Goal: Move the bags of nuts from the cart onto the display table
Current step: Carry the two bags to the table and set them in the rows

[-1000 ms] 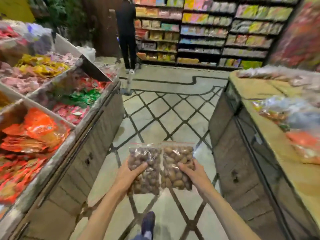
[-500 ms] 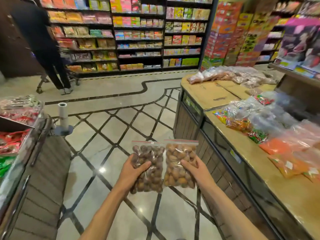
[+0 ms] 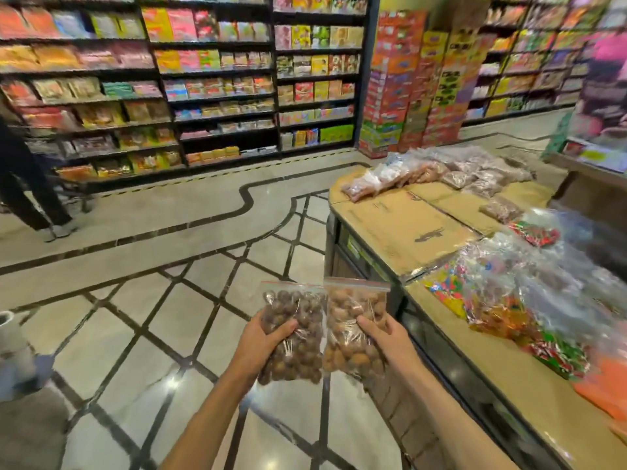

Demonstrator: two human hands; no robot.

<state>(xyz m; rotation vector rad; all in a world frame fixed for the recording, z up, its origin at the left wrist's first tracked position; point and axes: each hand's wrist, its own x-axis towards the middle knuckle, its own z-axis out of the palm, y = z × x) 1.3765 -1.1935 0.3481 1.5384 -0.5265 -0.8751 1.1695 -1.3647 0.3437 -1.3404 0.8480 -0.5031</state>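
Since a second ago the display table (image 3: 400, 228) has swung closer; left hand (image 3: 263, 344) grips the dark nut bag (image 3: 295, 334), right hand (image 3: 383, 340) the pale one (image 3: 353, 330), both short of the table's near corner. Lumpy, slippery, moderately heavy: best grasped mid-body

Hands grip nut bags: left hand (image 3: 263, 340) dark bag (image 3: 298, 334), right hand (image 3: 386, 340) tan bag (image 3: 353, 330).

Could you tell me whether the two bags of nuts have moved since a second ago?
Yes. The bags of nuts have moved towards the display table, whose corner is now beside them.
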